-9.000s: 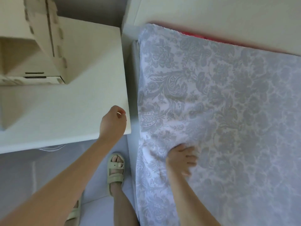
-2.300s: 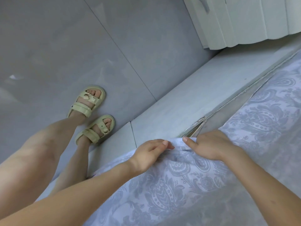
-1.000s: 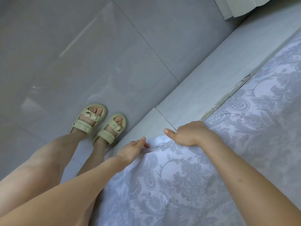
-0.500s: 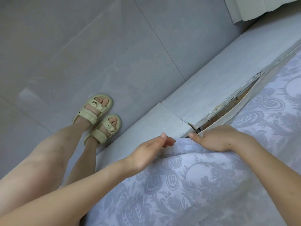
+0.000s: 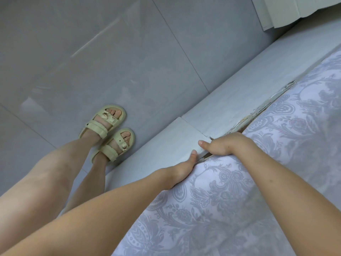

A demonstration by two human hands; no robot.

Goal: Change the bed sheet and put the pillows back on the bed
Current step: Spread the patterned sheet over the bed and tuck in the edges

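Grey glossy floor tiles fill the upper left, and a pale bed frame runs as a flat ledge on a slant from the lower left up to the right. On the frame's far side, filling the lower right, lies the bed sheet, white with a grey floral and paisley print, spread over the mattress right up to the inner edge of the ledge. That inner edge is chipped and flaking along the line where sheet and frame meet. Both hands sit at this line, close together. The left hand rests on the border of the sheet with its thumb laid along the ledge; its fingers go down under the cloth and cannot be seen. The right hand is knuckles-up just beyond, thumb stretched out onto the ledge, its fingers curled down into the gap between sheet and frame; whether either hand has hold of the cloth cannot be told. The person's bare legs stand beside the frame in pale yellow sandals. At the top right corner hangs something white and pleated, possibly a curtain.
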